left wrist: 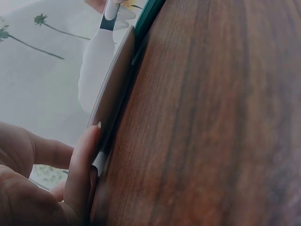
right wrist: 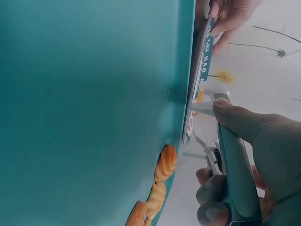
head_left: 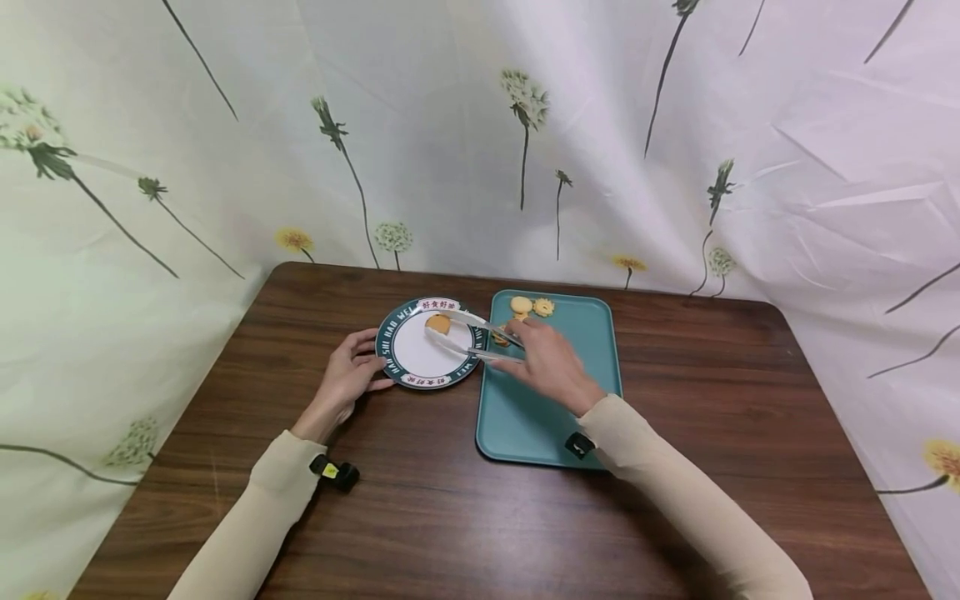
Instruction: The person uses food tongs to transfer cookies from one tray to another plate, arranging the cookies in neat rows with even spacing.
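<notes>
Plate (head_left: 417, 360): 1 cookie (head_left: 437, 324); tray (head_left: 536, 421): several

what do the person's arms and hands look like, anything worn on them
The left hand and right hand are ungloved. Both arms have long, plain cream sleeves. Each wrist wears a small black device; the left one shows a yellow patch.

Teal tray (right wrist: 94, 94) fills left and centre of frame. Cookies (right wrist: 165, 162) cluster along tray's edge at bottom, lowest cut off by frame. Plate (right wrist: 207, 54) seen nearly edge-on just past tray's edge, green lettered rim showing. Left hand (right wrist: 235, 14) at top, fingers on plate's rim. Right hand (right wrist: 280, 155) grips tongs (right wrist: 240, 174), pale tips by plate. Orange piece (right wrist: 200, 97) at plate, partly hidden behind tongs. Beyond: pale cloth (right wrist: 263, 70) printed with yellow flower (right wrist: 225, 76), thin stems.
</notes>
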Tool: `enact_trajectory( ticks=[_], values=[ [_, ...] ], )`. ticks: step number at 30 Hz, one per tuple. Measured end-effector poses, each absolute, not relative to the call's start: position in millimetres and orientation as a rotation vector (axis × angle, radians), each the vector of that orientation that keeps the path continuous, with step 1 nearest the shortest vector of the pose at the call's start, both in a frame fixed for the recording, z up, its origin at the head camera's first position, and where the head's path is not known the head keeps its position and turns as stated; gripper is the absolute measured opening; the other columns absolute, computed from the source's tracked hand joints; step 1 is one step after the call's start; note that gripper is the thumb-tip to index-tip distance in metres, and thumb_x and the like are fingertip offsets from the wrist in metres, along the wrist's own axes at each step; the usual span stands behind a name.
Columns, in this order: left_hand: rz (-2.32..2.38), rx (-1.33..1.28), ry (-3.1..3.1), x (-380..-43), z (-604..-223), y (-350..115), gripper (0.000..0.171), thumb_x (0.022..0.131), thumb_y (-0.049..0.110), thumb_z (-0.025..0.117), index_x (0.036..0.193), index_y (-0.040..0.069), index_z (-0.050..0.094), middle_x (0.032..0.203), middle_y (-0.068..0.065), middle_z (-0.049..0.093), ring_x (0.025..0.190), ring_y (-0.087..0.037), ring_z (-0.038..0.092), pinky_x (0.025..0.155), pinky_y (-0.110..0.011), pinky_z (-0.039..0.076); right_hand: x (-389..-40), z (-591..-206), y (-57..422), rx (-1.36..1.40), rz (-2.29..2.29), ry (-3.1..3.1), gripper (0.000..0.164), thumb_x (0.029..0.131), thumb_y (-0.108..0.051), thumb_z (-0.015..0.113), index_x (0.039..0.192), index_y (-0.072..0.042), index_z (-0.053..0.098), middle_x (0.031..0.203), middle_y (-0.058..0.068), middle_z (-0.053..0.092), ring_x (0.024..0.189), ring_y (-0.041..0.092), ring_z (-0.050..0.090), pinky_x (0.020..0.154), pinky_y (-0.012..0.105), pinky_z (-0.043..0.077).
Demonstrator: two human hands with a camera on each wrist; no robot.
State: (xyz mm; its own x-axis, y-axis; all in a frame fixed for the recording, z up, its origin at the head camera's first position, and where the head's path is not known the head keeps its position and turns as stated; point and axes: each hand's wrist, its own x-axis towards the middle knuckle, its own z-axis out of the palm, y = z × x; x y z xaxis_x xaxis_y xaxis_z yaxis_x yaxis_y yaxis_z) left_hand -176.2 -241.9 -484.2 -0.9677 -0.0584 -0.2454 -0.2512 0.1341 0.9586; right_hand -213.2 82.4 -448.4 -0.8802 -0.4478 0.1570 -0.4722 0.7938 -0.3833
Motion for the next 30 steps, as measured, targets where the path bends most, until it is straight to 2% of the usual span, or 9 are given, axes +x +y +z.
enact_trajectory(
  ticks=[5,14,21,24,30],
  values=[
    [1.959,-0.31,2.245,-176.4,-484.8,-242.0,0.06,0.107,0.0,0.048,0.163,0.007,0.027,0.155,-0.026,0.034,0.109,-0.016,0.059,0.082,-0.025,0.068,-215.5,-448.7,76.3,0.762,0.647,-2.927,0.054,0.09,-0.053,0.078,0.124,-0.013,0.069,0.106,0.007,0.07,0.074,0.016,0.055,0.054,0.025,0.046],
    [1.953,-0.315,2.241,-175.3,-482.2,-239.9,0.061,0.107,0.0,0.049,0.163,0.008,0.027,0.156,-0.026,0.034,0.111,-0.018,0.06,0.083,-0.025,0.068,-218.9,-446.7,66.6,0.775,0.642,-2.932,0.054,0.091,-0.055,0.077,0.124,-0.012,0.069,0.104,0.006,0.069,0.073,0.015,0.057,0.054,0.025,0.048],
    [1.952,-0.315,2.239,-175.8,-483.3,-240.9,0.061,0.107,0.0,0.048,0.163,0.008,0.027,0.156,-0.025,0.034,0.114,-0.021,0.059,0.083,-0.025,0.068,-222.5,-442.4,62.4,0.786,0.662,-2.933,0.055,0.092,-0.055,0.076,0.125,-0.011,0.068,0.095,0.008,0.068,0.066,0.017,0.052,0.046,0.027,0.037],
    [1.954,-0.309,2.244,-175.7,-483.2,-240.8,0.06,0.107,0.0,0.048,0.163,0.007,0.027,0.155,-0.026,0.034,0.111,-0.019,0.059,0.082,-0.025,0.068,-224.2,-440.6,60.6,0.783,0.683,-2.937,0.057,0.091,-0.054,0.076,0.127,-0.011,0.068,0.096,0.007,0.069,0.067,0.017,0.053,0.046,0.026,0.036],
    [1.967,-0.314,2.236,-175.8,-483.0,-240.1,0.06,0.107,0.0,0.049,0.163,0.007,0.028,0.154,-0.026,0.034,0.111,-0.019,0.059,0.082,-0.025,0.068,-226.8,-440.7,56.8,0.784,0.693,-2.948,0.055,0.091,-0.054,0.077,0.127,-0.013,0.069,0.105,0.006,0.072,0.071,0.017,0.058,0.047,0.027,0.043]
  ],
)
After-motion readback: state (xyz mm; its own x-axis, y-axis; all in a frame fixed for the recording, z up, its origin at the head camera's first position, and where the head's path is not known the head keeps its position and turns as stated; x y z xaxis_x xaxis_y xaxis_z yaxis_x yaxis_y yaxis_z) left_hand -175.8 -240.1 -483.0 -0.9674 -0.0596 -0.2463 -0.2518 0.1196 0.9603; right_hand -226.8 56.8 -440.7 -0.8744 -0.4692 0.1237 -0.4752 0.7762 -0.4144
